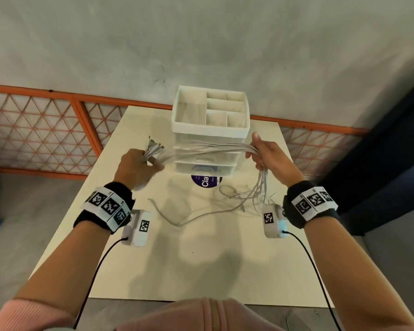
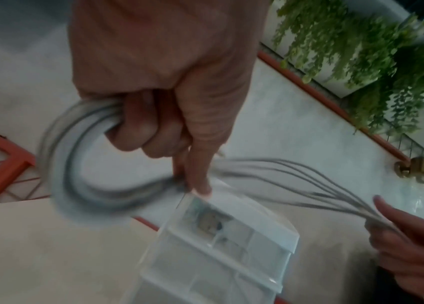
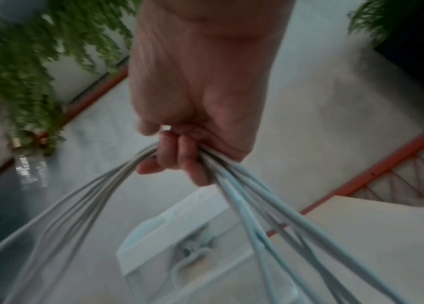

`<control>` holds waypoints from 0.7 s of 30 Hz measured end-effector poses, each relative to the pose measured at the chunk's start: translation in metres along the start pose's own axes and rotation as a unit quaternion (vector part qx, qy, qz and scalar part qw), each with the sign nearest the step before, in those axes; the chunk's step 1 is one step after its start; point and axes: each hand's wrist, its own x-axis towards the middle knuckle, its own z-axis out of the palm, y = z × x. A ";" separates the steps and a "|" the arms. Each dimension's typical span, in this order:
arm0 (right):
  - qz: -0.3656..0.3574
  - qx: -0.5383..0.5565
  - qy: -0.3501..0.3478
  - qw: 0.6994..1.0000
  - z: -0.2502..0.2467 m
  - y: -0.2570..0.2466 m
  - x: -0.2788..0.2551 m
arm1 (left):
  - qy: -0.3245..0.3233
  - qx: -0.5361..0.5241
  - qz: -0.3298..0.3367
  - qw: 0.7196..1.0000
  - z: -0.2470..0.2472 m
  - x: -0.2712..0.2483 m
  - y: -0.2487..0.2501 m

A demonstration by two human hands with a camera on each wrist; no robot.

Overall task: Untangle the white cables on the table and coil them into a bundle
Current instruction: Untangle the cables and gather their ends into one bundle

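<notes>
White cables (image 1: 208,149) hang gathered between our fists above the counter (image 1: 201,247); our left hand (image 1: 135,169) clamps a first loop, our right hand (image 1: 270,158) clamps the strands; loose tails trail on the counter, so we judge most coiling remains
</notes>
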 end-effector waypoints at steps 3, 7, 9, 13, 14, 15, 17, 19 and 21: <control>-0.017 -0.164 0.034 0.986 0.004 -0.010 0.010 | -0.018 -0.041 -0.003 0.999 0.003 -0.004 -0.003; -0.012 -0.294 0.022 0.955 0.021 -0.008 0.019 | 0.028 -0.157 0.064 0.985 0.005 -0.014 0.014; -0.014 -0.304 -0.004 0.953 0.036 -0.007 0.020 | 0.018 -0.192 0.117 0.974 0.011 -0.019 0.029; -0.055 -0.305 -0.103 0.945 0.064 -0.026 0.016 | -0.120 -0.182 0.161 0.963 0.026 -0.033 0.057; -0.063 -0.297 -0.122 0.945 0.068 -0.033 0.014 | -0.166 -0.185 0.162 0.955 0.031 -0.038 0.061; -0.067 -0.279 -0.137 0.948 0.070 -0.038 0.014 | -0.193 -0.185 0.164 0.950 0.037 -0.041 0.063; -0.069 -0.237 -0.155 0.957 0.069 -0.045 0.011 | -0.193 -0.179 0.158 0.952 0.045 -0.047 0.066; -0.064 -0.191 -0.155 0.967 0.064 -0.048 0.008 | -0.174 -0.163 0.152 0.959 0.046 -0.048 0.067; -0.052 -0.121 -0.138 0.982 0.058 -0.044 0.006 | -0.155 -0.118 0.163 0.967 0.041 -0.043 0.067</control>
